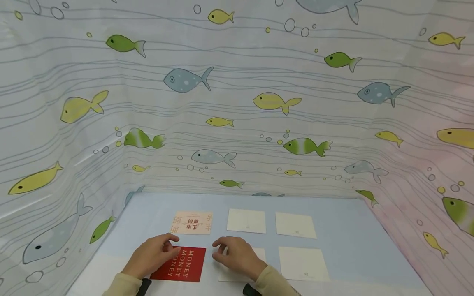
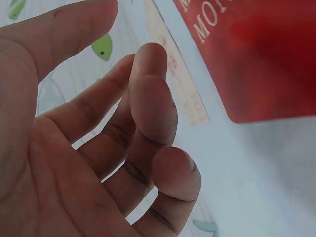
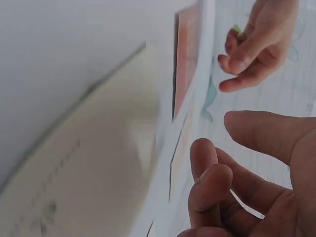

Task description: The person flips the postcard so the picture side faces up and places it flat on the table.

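Observation:
A red card (image 1: 190, 265) printed with "MONEY" lies flat on the white table, and my left hand (image 1: 152, 254) hovers over its left part. In the left wrist view, that hand's fingers curl loosely beside the red card (image 2: 271, 64), holding nothing. My right hand (image 1: 238, 255) hangs over a cream card (image 1: 231, 274), hiding much of it. Loosely bent fingers and an empty gap below the thumb show on the right hand (image 3: 256, 177) in its wrist view. Behind the red card lies a pale pink card (image 1: 192, 223) with Chinese characters.
Three more cream cards lie flat: one (image 1: 246, 220) at back centre, one (image 1: 295, 225) at back right, one (image 1: 303, 263) at front right. A fish-patterned curtain (image 1: 237, 82) encloses the table (image 1: 355, 246) at the back and sides.

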Available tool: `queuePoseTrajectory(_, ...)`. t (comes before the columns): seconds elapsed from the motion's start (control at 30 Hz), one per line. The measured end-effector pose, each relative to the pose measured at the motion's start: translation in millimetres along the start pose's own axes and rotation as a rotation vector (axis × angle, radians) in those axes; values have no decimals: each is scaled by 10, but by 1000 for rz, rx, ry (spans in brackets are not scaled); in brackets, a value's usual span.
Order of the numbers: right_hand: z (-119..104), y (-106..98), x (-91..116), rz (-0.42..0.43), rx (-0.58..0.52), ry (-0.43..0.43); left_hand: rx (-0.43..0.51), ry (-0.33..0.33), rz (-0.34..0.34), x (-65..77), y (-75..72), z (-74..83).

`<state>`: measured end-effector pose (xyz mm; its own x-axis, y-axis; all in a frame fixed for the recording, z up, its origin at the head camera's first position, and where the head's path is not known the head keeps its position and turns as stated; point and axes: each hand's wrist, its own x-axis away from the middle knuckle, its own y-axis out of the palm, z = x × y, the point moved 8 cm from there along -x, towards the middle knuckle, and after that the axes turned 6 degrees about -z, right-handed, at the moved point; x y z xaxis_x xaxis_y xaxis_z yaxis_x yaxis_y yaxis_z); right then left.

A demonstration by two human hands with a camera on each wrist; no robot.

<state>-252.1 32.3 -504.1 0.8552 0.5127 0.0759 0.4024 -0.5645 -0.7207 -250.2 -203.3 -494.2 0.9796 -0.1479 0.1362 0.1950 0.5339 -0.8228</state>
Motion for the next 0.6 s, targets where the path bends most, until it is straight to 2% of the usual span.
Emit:
queuePoseTrajectory(0.33,310,-358,78,97,-32,0,-15,95,16,-394,92,334)
queuePoseTrajectory(0.43,405,-428,98,116,-27,-1,-37,143,29,-525,124,472)
queuePoseTrajectory(0.6,553,-519,128,142,-11,-10,-56,186,44,-742,182,678)
